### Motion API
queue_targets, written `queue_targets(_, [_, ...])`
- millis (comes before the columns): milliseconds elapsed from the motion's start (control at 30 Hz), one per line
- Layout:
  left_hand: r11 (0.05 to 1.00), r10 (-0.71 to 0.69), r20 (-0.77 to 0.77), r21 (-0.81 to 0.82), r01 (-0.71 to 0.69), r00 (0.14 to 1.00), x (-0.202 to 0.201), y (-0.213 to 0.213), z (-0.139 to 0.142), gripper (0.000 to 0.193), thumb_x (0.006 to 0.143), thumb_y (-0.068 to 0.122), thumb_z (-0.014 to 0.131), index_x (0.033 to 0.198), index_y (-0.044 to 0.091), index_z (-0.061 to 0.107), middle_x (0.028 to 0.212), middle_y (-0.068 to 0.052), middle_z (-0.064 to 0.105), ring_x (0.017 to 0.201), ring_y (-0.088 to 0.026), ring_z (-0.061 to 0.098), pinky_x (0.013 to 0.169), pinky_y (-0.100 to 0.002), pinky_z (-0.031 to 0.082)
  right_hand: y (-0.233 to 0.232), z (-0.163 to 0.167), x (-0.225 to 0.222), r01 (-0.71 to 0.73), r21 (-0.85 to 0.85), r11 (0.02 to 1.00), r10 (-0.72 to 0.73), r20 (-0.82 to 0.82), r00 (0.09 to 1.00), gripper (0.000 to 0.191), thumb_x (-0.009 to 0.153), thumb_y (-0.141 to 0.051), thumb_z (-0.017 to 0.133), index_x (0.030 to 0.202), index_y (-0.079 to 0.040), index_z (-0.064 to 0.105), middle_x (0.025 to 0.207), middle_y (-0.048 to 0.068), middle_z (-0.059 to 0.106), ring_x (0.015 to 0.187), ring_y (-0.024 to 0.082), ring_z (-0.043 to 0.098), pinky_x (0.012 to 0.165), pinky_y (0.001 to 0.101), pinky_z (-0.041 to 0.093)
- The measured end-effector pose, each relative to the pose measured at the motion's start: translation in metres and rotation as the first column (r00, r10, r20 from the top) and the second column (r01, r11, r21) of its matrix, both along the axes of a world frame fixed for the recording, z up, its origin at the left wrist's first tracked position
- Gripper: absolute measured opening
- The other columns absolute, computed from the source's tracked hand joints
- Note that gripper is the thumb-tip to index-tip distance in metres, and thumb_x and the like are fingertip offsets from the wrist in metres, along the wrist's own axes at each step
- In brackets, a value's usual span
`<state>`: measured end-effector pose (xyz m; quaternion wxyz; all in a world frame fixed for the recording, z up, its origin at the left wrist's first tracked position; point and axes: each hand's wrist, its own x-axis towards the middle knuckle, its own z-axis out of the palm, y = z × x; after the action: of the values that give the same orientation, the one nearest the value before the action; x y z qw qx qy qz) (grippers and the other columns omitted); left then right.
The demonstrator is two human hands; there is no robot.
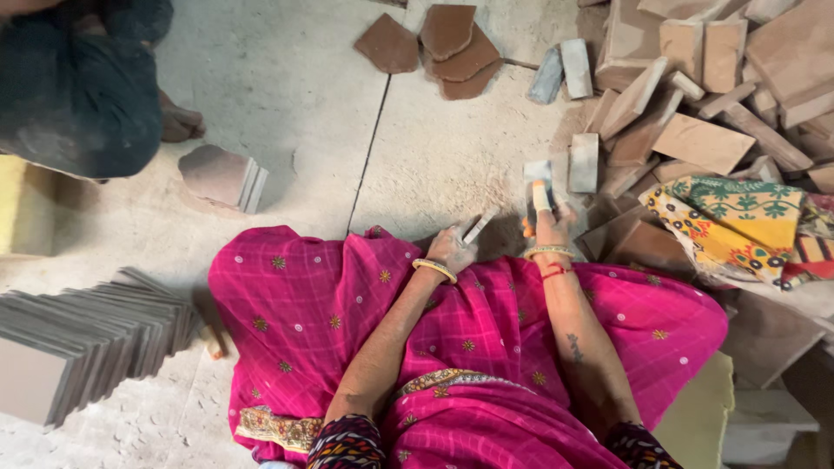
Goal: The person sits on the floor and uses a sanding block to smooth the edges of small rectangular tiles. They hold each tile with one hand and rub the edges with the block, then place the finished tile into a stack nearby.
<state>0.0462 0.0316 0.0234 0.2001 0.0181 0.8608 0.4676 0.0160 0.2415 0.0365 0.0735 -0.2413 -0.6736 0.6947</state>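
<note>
I sit on a dusty stone floor with a pink cloth over my lap. My left hand [452, 246] grips a thin flat piece of stone [479, 225] that points up and to the right. My right hand [551, 222] is closed around a small tool with a pale handle [540, 194], its tip near a small grey stone block [537, 170]. The two hands are a short distance apart above a sandy patch of floor.
A heap of brown stone slabs [704, 95] fills the upper right, with a patterned cloth [730, 221] over part of it. Grey tiles [78, 339] are stacked at left. Broken pieces [447, 39] lie at the top. Another person [82, 82] crouches at upper left.
</note>
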Motion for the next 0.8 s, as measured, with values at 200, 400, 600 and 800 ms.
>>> queue_targets(200, [0.995, -0.05, 0.015, -0.089, 0.051, 0.999, 0.0, 0.006, -0.02, 0.057, 0.082, 0.024, 0.067, 0.138, 0.014, 0.063, 0.112, -0.023, 0.074, 0.107, -0.042, 0.069, 0.097, -0.046, 0.054, 0.002, -0.026, 0.011, -0.139, 0.109, 0.984, 0.141, -0.01, 0.99, 0.028, 0.097, -0.023, 0.063, 0.117, -0.005, 0.071, 0.069, 0.005, 0.066, 0.045, 0.011, 0.057, 0.039, 0.0253, 0.042])
queue_targets(400, [0.999, -0.027, 0.0, 0.038, 0.027, 1.0, -0.002, 0.003, -0.024, 0.064, 0.081, 0.021, 0.069, 0.143, 0.013, 0.056, 0.105, -0.021, 0.073, 0.101, -0.037, 0.071, 0.092, -0.044, 0.056, -0.009, -0.034, 0.012, -0.186, 0.131, 0.974, 0.189, -0.014, 0.982, 0.031, 0.098, -0.027, 0.068, 0.12, -0.005, 0.069, 0.077, 0.001, 0.067, 0.054, 0.008, 0.061, 0.042, 0.0245, 0.045])
queue_targets(600, [0.997, 0.042, 0.009, 0.069, -0.043, 0.999, -0.017, -0.002, -0.038, 0.05, 0.087, 0.021, 0.065, 0.136, 0.008, 0.063, 0.101, -0.022, 0.075, 0.094, -0.035, 0.075, 0.085, -0.044, 0.059, 0.001, -0.035, 0.015, -0.123, 0.095, 0.988, 0.131, -0.077, 0.988, 0.032, 0.104, -0.029, 0.07, 0.11, 0.002, 0.069, 0.078, 0.005, 0.064, 0.056, 0.011, 0.061, 0.044, 0.0267, 0.045])
queue_targets(800, [0.992, 0.016, -0.097, 0.123, -0.004, 0.995, -0.014, -0.01, -0.044, 0.052, 0.084, 0.015, 0.072, 0.134, 0.008, 0.061, 0.106, -0.025, 0.072, 0.098, -0.039, 0.072, 0.087, -0.044, 0.057, -0.012, -0.004, 0.026, -0.104, 0.008, 0.995, 0.104, -0.033, 0.994, 0.03, 0.098, -0.026, 0.067, 0.119, -0.004, 0.067, 0.075, 0.003, 0.066, 0.052, 0.009, 0.062, 0.042, 0.024, 0.045])
